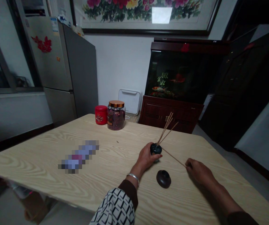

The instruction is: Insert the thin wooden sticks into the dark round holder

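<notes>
My left hand (146, 157) is wrapped round a small dark bottle (156, 149) standing on the wooden table (54, 147). Several thin reed sticks (167, 127) fan up and to the right out of its neck. My right hand (198, 170) pinches the outer end of one more stick (173, 157), which slants down from the bottle's mouth toward the table. A dark round cap (163, 178) lies on the table between my two hands, a little nearer to me.
A glass jar with a copper lid (116, 115) and a red tin (101, 114) stand at the table's far edge. A blurred flat object (78, 156) lies left of centre. Beyond are a fridge (64, 65), a fish tank on a cabinet (178, 78) and a white box (129, 101).
</notes>
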The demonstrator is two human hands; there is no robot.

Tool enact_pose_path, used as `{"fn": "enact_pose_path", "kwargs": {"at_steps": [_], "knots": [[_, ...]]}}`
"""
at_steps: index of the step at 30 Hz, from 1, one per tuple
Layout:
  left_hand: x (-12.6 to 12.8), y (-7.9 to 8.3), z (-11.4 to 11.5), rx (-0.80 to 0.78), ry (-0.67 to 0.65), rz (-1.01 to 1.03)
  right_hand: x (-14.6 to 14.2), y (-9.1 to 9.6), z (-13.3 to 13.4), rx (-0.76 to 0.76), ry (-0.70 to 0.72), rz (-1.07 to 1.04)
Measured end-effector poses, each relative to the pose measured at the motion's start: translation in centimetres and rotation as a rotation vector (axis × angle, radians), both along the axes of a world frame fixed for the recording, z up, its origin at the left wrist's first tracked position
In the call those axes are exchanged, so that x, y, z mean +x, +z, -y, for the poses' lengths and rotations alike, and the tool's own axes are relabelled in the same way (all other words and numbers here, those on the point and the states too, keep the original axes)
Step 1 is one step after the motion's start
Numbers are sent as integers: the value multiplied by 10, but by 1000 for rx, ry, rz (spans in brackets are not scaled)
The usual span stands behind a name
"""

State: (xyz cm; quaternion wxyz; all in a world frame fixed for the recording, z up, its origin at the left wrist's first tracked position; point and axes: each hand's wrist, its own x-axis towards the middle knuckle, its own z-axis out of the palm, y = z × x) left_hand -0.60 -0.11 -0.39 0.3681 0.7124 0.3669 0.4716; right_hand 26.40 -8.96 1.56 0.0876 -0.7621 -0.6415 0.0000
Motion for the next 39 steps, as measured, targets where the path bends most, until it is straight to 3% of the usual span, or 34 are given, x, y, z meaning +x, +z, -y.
{"fn": "enact_pose_path", "kwargs": {"at_steps": [7, 12, 18, 22, 27, 33, 39], "knots": [[-1, -4, -2, 25, -4, -1, 20, -6, -20, -112, 71, -145], [0, -5, -2, 30, 18, -10, 20, 9, -19, 72, 55, -265], [0, -3, -2, 7, 5, 0, -19, 64, -18, 516, -50, -1122], [0, -2, -1, 14, -1, -4, -66, 81, -25, 668, -29, -1395], [1, -2, -2, 19, -9, 7, -100, 72, -43, 733, 37, -1428], [0, -3, -3, 22, 3, -8, -105, 58, -59, 732, 102, -1324], [0, -3, -3, 47, 26, -38, -112, 65, -64, 726, 167, -1087]]}}
